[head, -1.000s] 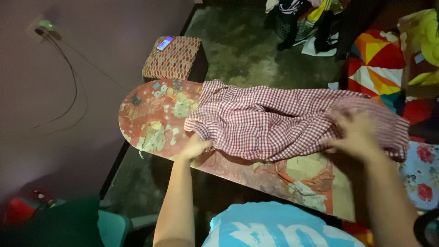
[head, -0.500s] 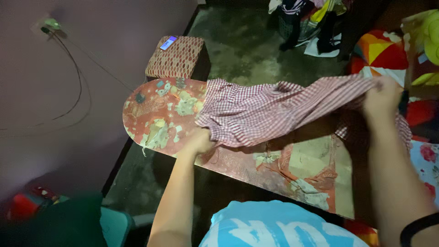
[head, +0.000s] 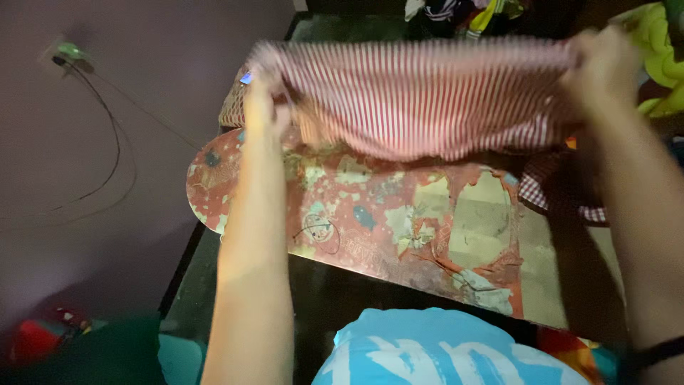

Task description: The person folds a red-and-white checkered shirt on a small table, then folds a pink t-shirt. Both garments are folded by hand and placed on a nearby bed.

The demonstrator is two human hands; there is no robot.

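Red-and-white checked cloth [head: 427, 100] stretched taut between left hand [head: 262, 107] and right hand [head: 602, 68], blocking passage across the far side. Beneath it, worn ironing board [head: 399, 221] surface lies open from rounded left end to right. Wall [head: 78, 178] and dangling cable [head: 114, 157] close off left side.

Both forearms are bare, with no sleeves in view. The left hand [head: 262, 107] is bare, with no ring or glove to be seen. The right hand [head: 602, 68] is bare too; well below it, a thin dark band [head: 652, 354] circles that arm. Between the two arms shows a bright blue shirt [head: 434, 353] with large white printed shapes.
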